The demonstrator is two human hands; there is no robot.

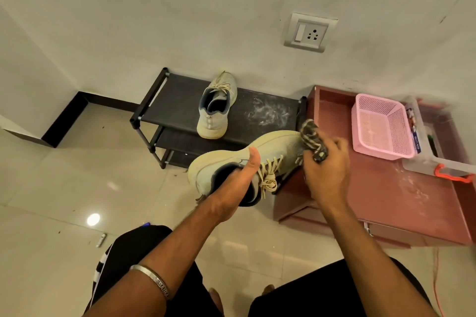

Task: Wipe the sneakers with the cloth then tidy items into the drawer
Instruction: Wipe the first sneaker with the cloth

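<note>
My left hand [238, 183] is pushed into the opening of a cream sneaker [273, 147] and holds it up in the air, thumb along its side. My right hand [327, 165] grips a dark patterned cloth [313, 139] bunched against the sneaker's toe. The second cream sneaker [215, 108] stands on top of the black shoe rack [180, 100], toe toward the wall. A reddish-brown cabinet [373, 193] with a drawer front [386, 231] sits to the right.
A pink mesh basket [381, 126] and a clear plastic box [425, 141] with an orange latch rest on the cabinet top. White dust marks the rack's right end. A small item and a blue pen lie on the tiled floor at left. A wall socket is above.
</note>
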